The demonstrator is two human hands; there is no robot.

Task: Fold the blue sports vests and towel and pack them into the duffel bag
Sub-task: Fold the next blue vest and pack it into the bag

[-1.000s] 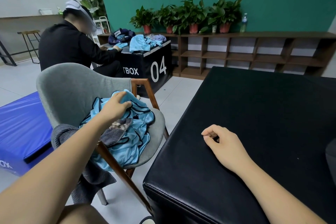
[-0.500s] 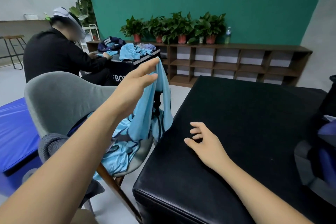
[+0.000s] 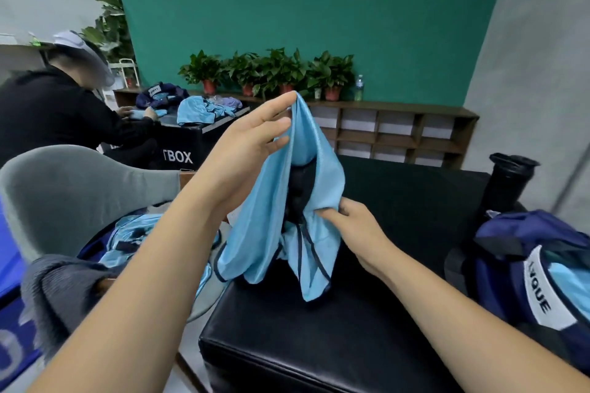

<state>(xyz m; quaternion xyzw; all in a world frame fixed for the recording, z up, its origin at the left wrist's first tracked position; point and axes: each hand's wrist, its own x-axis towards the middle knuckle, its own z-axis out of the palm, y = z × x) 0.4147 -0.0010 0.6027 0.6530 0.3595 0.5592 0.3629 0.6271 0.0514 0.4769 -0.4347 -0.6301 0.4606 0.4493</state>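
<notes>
**Lifting one blue vest [image 3: 265, 226] from chair to table**

Moved since half a second ago: up and across from the grey chair [image 3: 79, 188] at 9 o'clock, now hanging over the near-left corner of the black table [image 3: 399, 201], hem touching the top. Pinched at its peak by the left hand [image 3: 252, 150], other fingers nearly straight. Gripped low on a fold by the right hand [image 3: 354, 226], earlier loose on the table. Left on the chair seat: more blue vests [image 3: 134, 233]. Bare tabletop from 12 to 2 o'clock. Duffel bag [image 3: 542, 265] at 3 o'clock by the right edge, dark cylinder [image 3: 507, 182] behind.
</notes>
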